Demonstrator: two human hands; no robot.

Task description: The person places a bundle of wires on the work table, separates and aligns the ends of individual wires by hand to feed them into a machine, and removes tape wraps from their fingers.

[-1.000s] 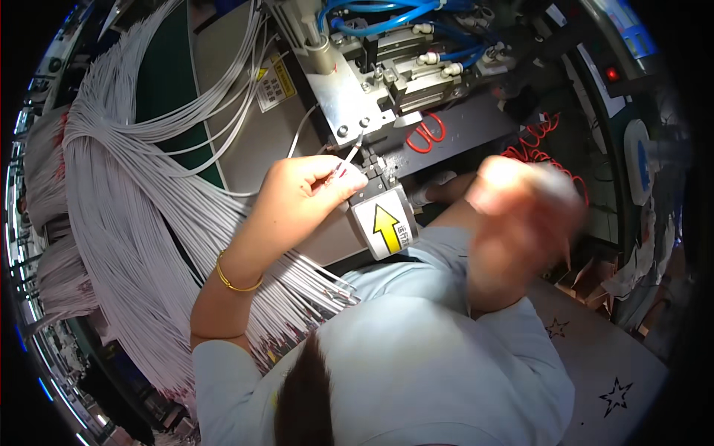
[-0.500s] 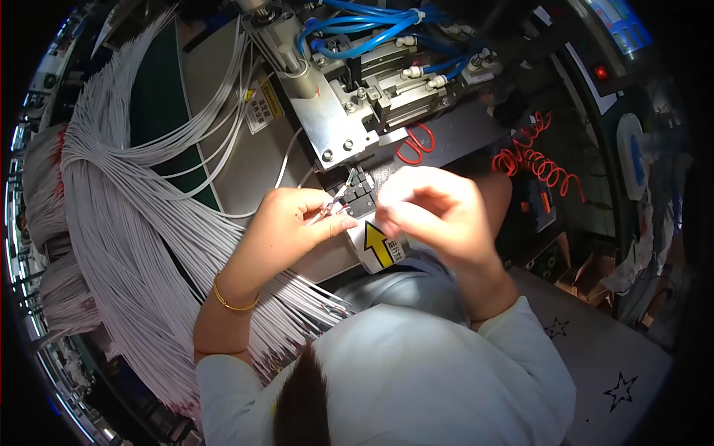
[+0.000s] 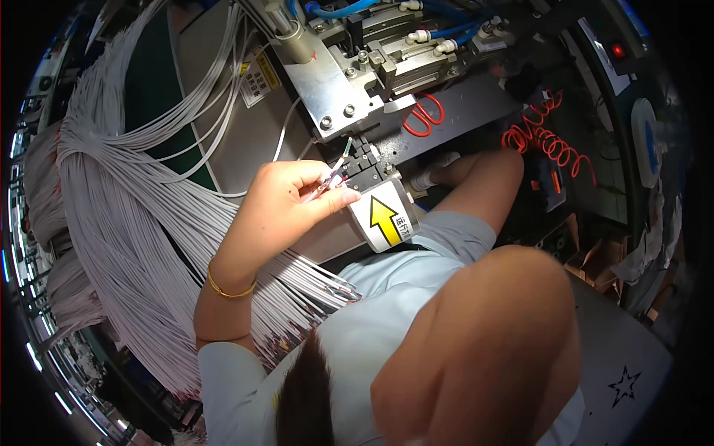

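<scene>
My left hand [image 3: 282,204] is closed in a pinch, thumb against fingers, on the thin wire ends of a white cable [image 3: 339,165]. One greenish tip of it points up toward the press head of the machine [image 3: 327,100]. Just right of the fingertips lie small dark metal blocks [image 3: 363,165] under that head. A rounded guard with a yellow arrow label [image 3: 385,215] sticks out toward me, close to my thumb. My right arm [image 3: 483,349] is bent and raised close to the camera, smooth and blurred; its hand does not show.
A thick bundle of white cables [image 3: 126,223] hangs along the left, its stripped ends [image 3: 312,297] fanning out near my left forearm. Blue air tubes [image 3: 349,9] top the machine. A red coiled hose [image 3: 550,137] and a red looped handle [image 3: 424,117] lie to the right.
My right hand has left the wire ends and gone out of view, its arm coming up near the camera. My left hand keeps its pinch. The view has shifted slightly.
</scene>
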